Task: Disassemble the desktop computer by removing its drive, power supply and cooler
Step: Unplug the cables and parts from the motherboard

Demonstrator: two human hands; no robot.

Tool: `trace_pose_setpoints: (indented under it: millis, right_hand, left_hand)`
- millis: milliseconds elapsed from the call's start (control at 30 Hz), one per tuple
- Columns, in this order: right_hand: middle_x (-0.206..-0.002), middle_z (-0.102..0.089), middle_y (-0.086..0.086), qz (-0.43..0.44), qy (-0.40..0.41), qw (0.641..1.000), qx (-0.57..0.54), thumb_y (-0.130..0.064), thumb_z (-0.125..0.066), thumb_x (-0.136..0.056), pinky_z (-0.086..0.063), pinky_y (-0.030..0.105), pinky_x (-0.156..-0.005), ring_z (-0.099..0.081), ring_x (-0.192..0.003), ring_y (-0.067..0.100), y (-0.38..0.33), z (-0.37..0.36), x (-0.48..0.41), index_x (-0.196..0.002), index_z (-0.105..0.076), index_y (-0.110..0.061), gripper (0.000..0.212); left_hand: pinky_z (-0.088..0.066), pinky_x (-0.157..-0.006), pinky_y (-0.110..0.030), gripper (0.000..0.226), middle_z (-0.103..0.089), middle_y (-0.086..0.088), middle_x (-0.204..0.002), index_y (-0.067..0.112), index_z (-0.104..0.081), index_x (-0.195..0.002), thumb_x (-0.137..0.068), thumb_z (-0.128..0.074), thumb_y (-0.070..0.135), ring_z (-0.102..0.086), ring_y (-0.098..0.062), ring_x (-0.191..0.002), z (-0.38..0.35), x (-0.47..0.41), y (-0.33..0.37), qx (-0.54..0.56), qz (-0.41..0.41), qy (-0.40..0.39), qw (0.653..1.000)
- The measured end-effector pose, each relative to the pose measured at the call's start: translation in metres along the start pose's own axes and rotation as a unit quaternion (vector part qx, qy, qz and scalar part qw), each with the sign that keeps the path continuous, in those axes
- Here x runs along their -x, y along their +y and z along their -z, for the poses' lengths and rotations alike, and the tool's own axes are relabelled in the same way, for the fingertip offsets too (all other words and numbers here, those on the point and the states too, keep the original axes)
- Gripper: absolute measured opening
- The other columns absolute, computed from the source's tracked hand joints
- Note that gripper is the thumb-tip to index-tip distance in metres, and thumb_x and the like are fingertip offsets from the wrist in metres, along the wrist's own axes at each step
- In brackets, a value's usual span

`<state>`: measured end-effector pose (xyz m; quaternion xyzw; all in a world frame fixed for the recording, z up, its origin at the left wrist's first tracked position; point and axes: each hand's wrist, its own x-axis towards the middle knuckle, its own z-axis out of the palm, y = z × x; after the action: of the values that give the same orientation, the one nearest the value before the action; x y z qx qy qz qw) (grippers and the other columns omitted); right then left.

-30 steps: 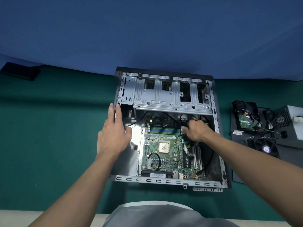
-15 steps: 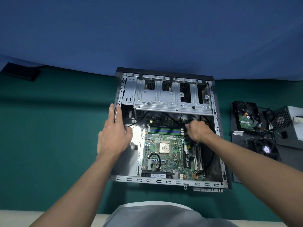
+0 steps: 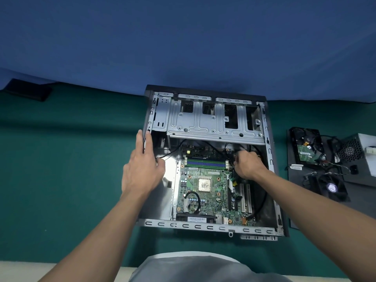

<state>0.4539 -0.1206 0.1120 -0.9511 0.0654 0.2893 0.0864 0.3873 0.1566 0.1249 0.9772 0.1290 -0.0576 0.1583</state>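
Lying open on the green table (image 3: 61,159), 1 desktop case (image 3: 211,227) with its long axis running away from the person; motherboard (image 3: 205,192) exposed, processor (image 3: 204,185) bare, no cooler over it.

Hands, 2:
- left hand (image 3: 142,169): spread flat, fingers straddling the case's left wall near the far corner, palm over the floor pan; bracing, not closed on anything.
- right hand (image 3: 247,165): curled into a loose fist inside the case at the right end of the memory slots (image 3: 205,163), among black cables (image 3: 262,200); it appears closed on a cable or connector, but the fingertips are hidden and which 1 cannot be told.

Removed items, all well apart to the right of the case, nearer the right arm:
- drive (image 3: 305,147): 1, circuit side up.
- power supply (image 3: 358,155): 1, grey box, cut off by the frame edge.
- cooler (image 3: 330,188): 1, black fan facing up, nearest the person.
- dark panel (image 3: 295,200) beneath them: 1.

Judgement: all 3 listed parts appear out; the remaining work sits under the right hand, straight ahead and slightly right, so any pull would go up and toward the person while the left hand steadies the chassis.

Drive cage (image 3: 215,123): 1, empty as far as can be seen.
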Motion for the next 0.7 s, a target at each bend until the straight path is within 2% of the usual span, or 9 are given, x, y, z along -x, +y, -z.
trace_pose_setpoints:
  millis: [67,100,200,333,400,467,567,600,700]
  right_hand:
    - [-0.101,-0.065,0.016,0.004,-0.009,1.0,-0.024,-0.01,-0.051,-0.09,-0.052,0.039,-0.082,-0.06,-0.09,0.033,-0.001,0.0012,-0.0015,-0.089,-0.061,-0.008,0.01]
    - [-0.101,-0.065,0.016,0.006,-0.014,1.0,-0.027,-0.014,-0.05,-0.092,-0.052,0.04,-0.083,-0.06,-0.091,0.034,-0.0017,0.0014,-0.0014,-0.086,-0.059,-0.008,0.012]
    - [-0.099,-0.064,0.018,-0.006,-0.019,1.0,-0.009,-0.035,-0.039,-0.101,-0.048,0.041,-0.083,-0.061,-0.092,0.036,-0.0019,0.0007,0.0012,-0.074,-0.049,-0.01,0.038]
    - [-0.1,-0.063,0.018,-0.003,0.004,1.0,0.002,-0.02,-0.051,-0.094,-0.047,0.036,-0.076,-0.059,-0.087,0.035,0.001,-0.0008,0.0024,-0.083,-0.054,-0.008,0.017]
    - [-0.1,-0.064,0.014,0.008,-0.003,1.0,-0.02,-0.011,-0.055,-0.089,-0.048,0.035,-0.079,-0.059,-0.089,0.032,0.0008,0.0007,0.0006,-0.086,-0.058,-0.011,0.004]
    - [-0.099,-0.063,0.011,0.013,-0.016,0.999,-0.029,-0.013,-0.054,-0.09,-0.049,0.035,-0.08,-0.058,-0.088,0.03,0.0003,0.0008,0.0001,-0.088,-0.057,-0.012,0.003]
    - [-0.098,-0.062,0.016,-0.005,-0.02,1.0,-0.01,-0.036,-0.041,-0.1,-0.046,0.038,-0.076,-0.059,-0.086,0.033,-0.0001,-0.0014,0.0021,-0.083,-0.049,-0.01,0.032]
    - [-0.101,-0.063,0.019,-0.007,-0.011,1.0,-0.002,-0.035,-0.039,-0.101,-0.047,0.039,-0.078,-0.06,-0.09,0.036,0.0004,-0.0022,0.0025,-0.083,-0.049,-0.01,0.032]
    - [-0.104,-0.063,0.019,-0.01,0.006,1.0,0.0,-0.019,-0.048,-0.095,-0.049,0.039,-0.082,-0.06,-0.093,0.037,0.0007,-0.0021,0.0034,-0.09,-0.058,-0.006,0.017]
  left_hand:
    - [-0.046,-0.077,-0.043,0.076,0.006,0.004,-0.164,0.018,-0.007,-0.155,-0.093,-0.047,0.033,-0.052,-0.033,-0.116,-0.0001,0.0002,0.0001,-0.001,-0.001,0.0,1.0]
    - [-0.046,-0.077,-0.043,0.076,0.006,0.004,-0.164,0.018,-0.007,-0.155,-0.093,-0.047,0.034,-0.052,-0.033,-0.116,-0.0001,0.0004,0.0002,-0.001,-0.001,0.0,1.0]
    - [-0.046,-0.077,-0.043,0.076,0.006,0.004,-0.164,0.018,-0.007,-0.155,-0.093,-0.047,0.033,-0.053,-0.033,-0.115,-0.0003,0.0003,0.0003,-0.001,0.0,0.0,1.0]
    - [-0.045,-0.077,-0.043,0.075,0.006,0.004,-0.163,0.018,-0.007,-0.155,-0.093,-0.047,0.033,-0.053,-0.033,-0.115,-0.0006,-0.0001,0.0007,0.001,0.003,0.001,1.0]
    - [-0.046,-0.077,-0.043,0.076,0.006,0.004,-0.163,0.018,-0.007,-0.155,-0.093,-0.047,0.033,-0.053,-0.032,-0.115,-0.0006,-0.0009,0.0004,0.0,0.001,0.001,1.0]
    - [-0.046,-0.078,-0.043,0.076,0.006,0.004,-0.163,0.019,-0.007,-0.155,-0.093,-0.047,0.034,-0.053,-0.032,-0.115,-0.0012,-0.0008,-0.0001,-0.001,0.001,0.001,1.0]
    - [-0.045,-0.076,-0.042,0.076,0.006,0.004,-0.164,0.018,-0.008,-0.155,-0.092,-0.047,0.034,-0.053,-0.032,-0.114,-0.0017,-0.0002,-0.0001,-0.003,0.0,0.003,1.0]
    - [-0.045,-0.075,-0.041,0.076,0.006,0.004,-0.164,0.018,-0.008,-0.155,-0.092,-0.047,0.034,-0.053,-0.032,-0.114,-0.0019,-0.0003,-0.0002,-0.004,0.0,0.004,1.0]
    - [-0.045,-0.074,-0.041,0.074,0.006,0.004,-0.164,0.017,-0.008,-0.155,-0.093,-0.046,0.034,-0.053,-0.032,-0.114,-0.0021,-0.0008,-0.0001,-0.004,-0.001,0.004,1.0]
